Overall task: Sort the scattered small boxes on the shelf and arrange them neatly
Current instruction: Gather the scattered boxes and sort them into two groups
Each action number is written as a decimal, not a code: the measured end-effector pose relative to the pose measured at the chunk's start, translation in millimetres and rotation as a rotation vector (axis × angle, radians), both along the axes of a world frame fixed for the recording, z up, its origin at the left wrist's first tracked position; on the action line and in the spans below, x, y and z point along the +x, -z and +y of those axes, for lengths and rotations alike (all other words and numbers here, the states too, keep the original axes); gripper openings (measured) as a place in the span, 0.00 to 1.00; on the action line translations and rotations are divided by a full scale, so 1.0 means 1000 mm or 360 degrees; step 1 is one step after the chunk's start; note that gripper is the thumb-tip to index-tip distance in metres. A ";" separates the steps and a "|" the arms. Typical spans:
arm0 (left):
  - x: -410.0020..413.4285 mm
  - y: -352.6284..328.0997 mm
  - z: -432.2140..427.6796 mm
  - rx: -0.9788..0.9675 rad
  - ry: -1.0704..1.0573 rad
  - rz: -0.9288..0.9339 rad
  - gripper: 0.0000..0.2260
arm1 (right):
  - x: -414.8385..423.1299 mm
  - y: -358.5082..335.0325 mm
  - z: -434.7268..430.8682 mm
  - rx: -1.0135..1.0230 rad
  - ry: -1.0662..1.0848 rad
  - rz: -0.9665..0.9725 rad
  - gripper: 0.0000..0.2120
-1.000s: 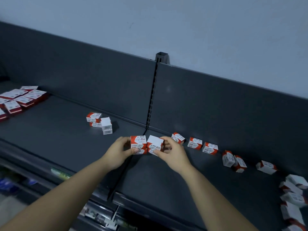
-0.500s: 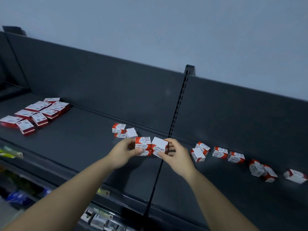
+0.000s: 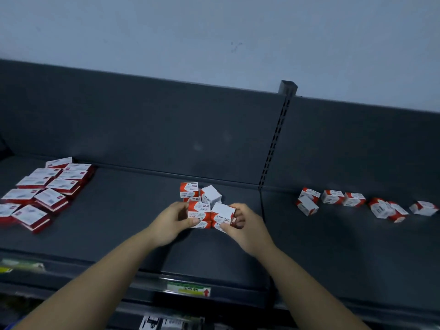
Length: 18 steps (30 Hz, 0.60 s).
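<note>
Both hands hold a cluster of small red-and-white boxes over the dark shelf. My left hand grips the left stack of boxes, thumb on its front. My right hand grips the right stack of boxes, which is tilted with a white face up. Just behind them a small pile of the same boxes sits on the shelf. A loose row of scattered boxes lies on the shelf section to the right.
Flat red-and-white packs lie grouped at the far left of the shelf. A slotted upright divides the back panel. A price label strip runs along the front edge, with lower shelves below.
Both hands have carried the held boxes leftward across the shelf seam, up close to the small pile. The scattered row now lies farther to the right.
</note>
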<state>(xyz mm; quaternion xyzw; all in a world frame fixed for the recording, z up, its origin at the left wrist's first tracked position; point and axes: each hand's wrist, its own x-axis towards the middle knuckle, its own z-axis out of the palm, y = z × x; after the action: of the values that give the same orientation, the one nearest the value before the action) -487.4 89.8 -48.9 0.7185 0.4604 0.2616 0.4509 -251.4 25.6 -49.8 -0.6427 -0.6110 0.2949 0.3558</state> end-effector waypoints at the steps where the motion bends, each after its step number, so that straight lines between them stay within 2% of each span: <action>1: -0.007 0.002 0.001 0.0027 0.0005 0.0062 0.12 | -0.006 0.003 0.000 -0.0015 -0.0007 -0.0017 0.21; 5: -0.025 0.016 0.006 0.0100 0.0021 0.0272 0.15 | -0.026 0.016 0.003 -0.0092 -0.0111 -0.0132 0.22; 8: -0.029 0.026 0.010 0.0118 -0.0048 0.0250 0.16 | -0.034 0.020 0.008 -0.0096 -0.0144 -0.0175 0.22; 13: -0.023 0.035 0.024 0.0120 -0.0189 0.0202 0.14 | -0.037 0.025 0.026 -0.0066 -0.0055 -0.0188 0.22; 18: -0.009 0.031 0.043 0.0043 -0.0264 0.0296 0.16 | -0.036 0.024 0.045 -0.0110 0.0115 -0.0218 0.24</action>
<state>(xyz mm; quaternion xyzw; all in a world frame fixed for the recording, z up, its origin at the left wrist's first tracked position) -496.2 132.5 -79.4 0.7051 0.5546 0.2364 0.3732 -287.5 71.0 -74.1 -0.6950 -0.5997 0.2582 0.3012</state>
